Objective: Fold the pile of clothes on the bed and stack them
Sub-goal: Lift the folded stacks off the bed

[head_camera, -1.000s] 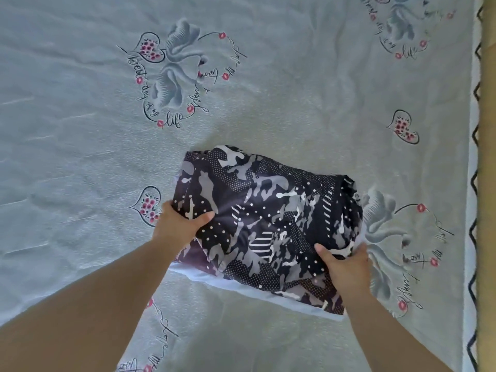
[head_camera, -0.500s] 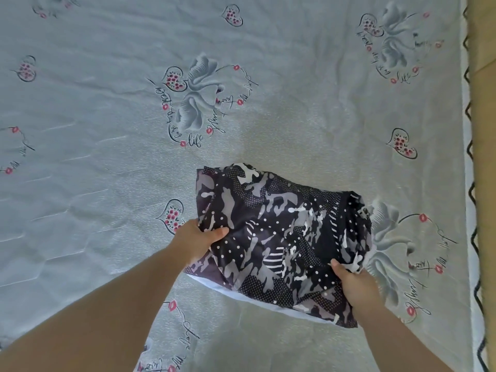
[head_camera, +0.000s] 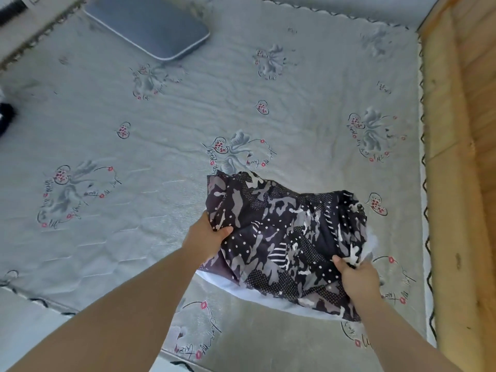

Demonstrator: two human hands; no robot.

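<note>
Head view: a folded bundle of dark purple-black fabric printed with grey and white camouflage shapes and dots (head_camera: 284,237) is held between the two hands, with a white layer (head_camera: 257,291) showing along its near underside. The bundle is seen low over the right-centre of the bed, its near edge seemingly raised; whether its far edge touches the cover cannot be told. Its long axis runs left to right, slightly tilted, so that one short end is offered to each hand. The left hand (head_camera: 206,237) is curled round the left end, thumb pressed on top and fingers hidden beneath. The right hand (head_camera: 357,275) pinches the near right corner, thumb on top, with bunched fabric gathered in the grip. Both hands are equally near, one at each end, so the bundle is judged ready to be carried as one piece. Around it lies the pale grey quilted bed cover with heart and flower prints (head_camera: 134,251). A flat blue-grey pillow (head_camera: 150,25) is seen at the far left, well apart, and a light wooden bed frame (head_camera: 461,183) along the right side.
</note>
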